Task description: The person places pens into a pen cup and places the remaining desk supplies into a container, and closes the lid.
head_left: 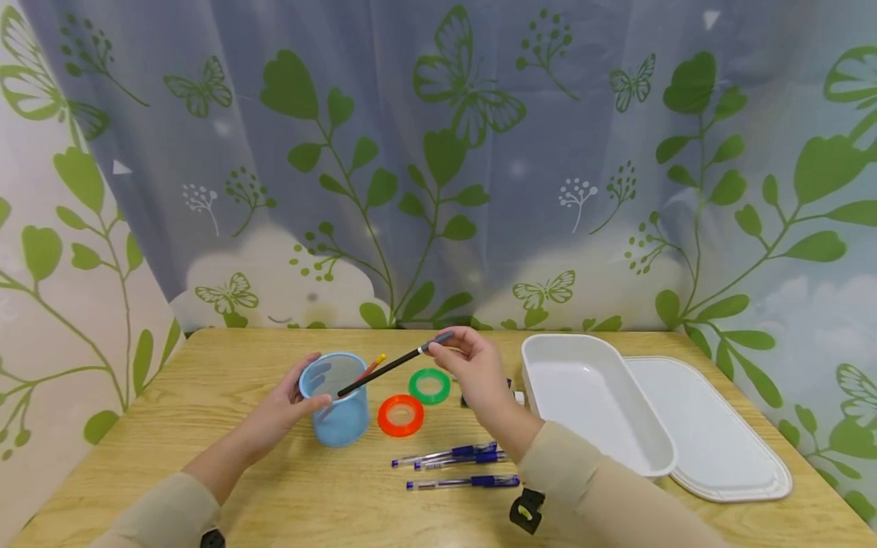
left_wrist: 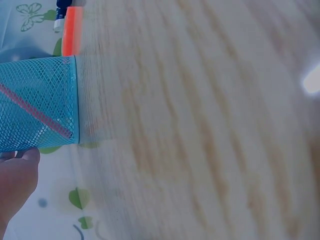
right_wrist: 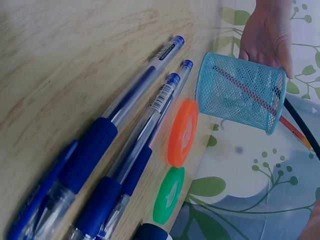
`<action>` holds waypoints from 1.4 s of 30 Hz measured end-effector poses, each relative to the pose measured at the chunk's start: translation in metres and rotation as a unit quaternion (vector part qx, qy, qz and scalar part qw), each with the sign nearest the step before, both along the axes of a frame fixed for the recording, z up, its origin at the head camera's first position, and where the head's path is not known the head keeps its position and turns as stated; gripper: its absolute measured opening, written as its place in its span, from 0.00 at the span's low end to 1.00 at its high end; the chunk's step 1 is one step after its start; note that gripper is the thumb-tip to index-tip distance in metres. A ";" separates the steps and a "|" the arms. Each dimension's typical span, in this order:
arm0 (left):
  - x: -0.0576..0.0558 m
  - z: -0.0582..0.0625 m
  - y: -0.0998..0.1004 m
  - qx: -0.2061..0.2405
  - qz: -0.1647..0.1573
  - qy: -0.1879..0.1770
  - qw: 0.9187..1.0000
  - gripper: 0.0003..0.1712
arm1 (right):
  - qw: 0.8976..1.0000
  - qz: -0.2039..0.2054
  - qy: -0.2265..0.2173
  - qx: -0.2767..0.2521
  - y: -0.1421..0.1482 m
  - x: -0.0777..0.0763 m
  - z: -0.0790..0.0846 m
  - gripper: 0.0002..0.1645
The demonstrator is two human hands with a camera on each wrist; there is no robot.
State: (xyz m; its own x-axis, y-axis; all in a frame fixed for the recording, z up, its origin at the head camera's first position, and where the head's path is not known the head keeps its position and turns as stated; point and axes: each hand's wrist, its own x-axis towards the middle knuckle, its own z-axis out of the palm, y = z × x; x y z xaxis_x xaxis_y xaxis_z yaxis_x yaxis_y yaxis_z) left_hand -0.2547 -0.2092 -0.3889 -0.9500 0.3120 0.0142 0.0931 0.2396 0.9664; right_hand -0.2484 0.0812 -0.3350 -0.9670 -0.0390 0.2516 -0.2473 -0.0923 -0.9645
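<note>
My left hand (head_left: 281, 411) grips a light-blue mesh pencil cup (head_left: 341, 423) at its rim, thumb in front and fingers behind. The cup stands upright at the left of the table. In it leans a red pencil with a yellow end (right_wrist: 295, 131), its lower part showing through the mesh. Between thumb and fingers my right hand (head_left: 483, 377) pinches a black pencil (head_left: 387, 367) near its grey end, below which is a white band. Slanting down to the left, the black pencil has its far tip at the cup's mouth.
Right of the cup lie an orange tape roll (head_left: 400, 431) and a green one (head_left: 413, 387). Several blue pens (head_left: 483, 481) lie nearer me. Behind my right hand is a small dark-blue and white item (head_left: 518, 397). A white bin (head_left: 596, 411) overlaps its white lid (head_left: 726, 434) at right.
</note>
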 end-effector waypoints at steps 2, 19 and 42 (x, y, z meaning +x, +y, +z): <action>0.000 0.000 -0.001 -0.002 0.001 -0.001 1.000 0.47 | 1.000 0.003 0.001 -0.005 -0.003 0.000 -0.002 0.10; 0.000 -0.002 -0.002 -0.001 0.004 0.001 1.000 0.45 | 1.000 0.018 -0.020 -0.002 -0.022 -0.001 -0.013 0.11; -0.001 -0.003 -0.001 -0.005 0.007 -0.006 1.000 0.44 | 0.999 0.034 -0.033 0.016 -0.047 -0.002 -0.016 0.12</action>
